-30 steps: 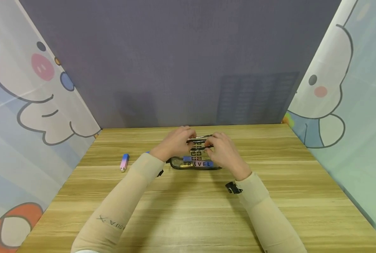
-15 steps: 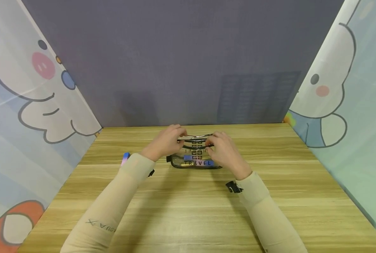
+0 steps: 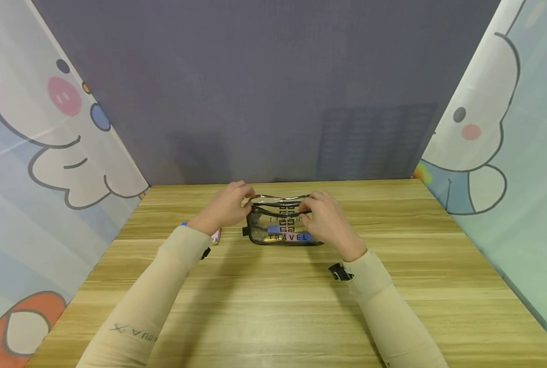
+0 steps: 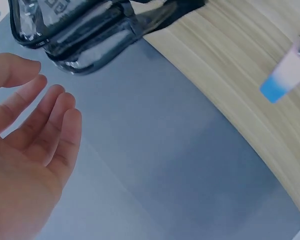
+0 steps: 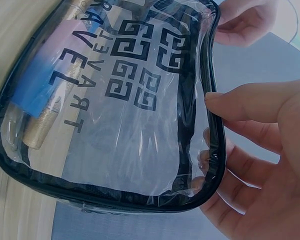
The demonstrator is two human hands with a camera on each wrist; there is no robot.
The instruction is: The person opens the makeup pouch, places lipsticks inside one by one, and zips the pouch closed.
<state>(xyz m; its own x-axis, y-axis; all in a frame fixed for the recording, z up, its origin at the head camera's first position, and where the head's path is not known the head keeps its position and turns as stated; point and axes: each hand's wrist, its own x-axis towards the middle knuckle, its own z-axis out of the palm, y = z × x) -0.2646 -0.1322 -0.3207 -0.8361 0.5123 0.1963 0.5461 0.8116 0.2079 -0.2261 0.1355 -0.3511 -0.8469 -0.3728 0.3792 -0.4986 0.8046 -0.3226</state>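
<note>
A clear pouch with black trim [image 3: 282, 225], marked TRAVEL, stands on the wooden table. Its top edges show as separate wavy bands. Inside lie a blue-and-pink tube [image 5: 52, 62] and a gold tube [image 5: 42, 130]. My right hand [image 3: 328, 220] pinches the top rim near the right corner, thumb in front and fingers behind. At the upper left corner is my left hand [image 3: 227, 204]. In the left wrist view its fingers are loosely bent, with thumb and index tips close together and nothing between them. The pouch corner [image 4: 80, 62] is just beyond those tips.
Another blue-to-pink tube [image 3: 215, 236] lies on the table left of the pouch, partly hidden by my left wrist. Blue shows from a further item [image 3: 183, 223] behind the left cuff. A grey wall [image 3: 273, 92] rises along the table's back edge.
My left hand has slid left along the pouch's top, from near the middle to the left corner, baring more of the rim. The right hand has kept its hold in place.
</note>
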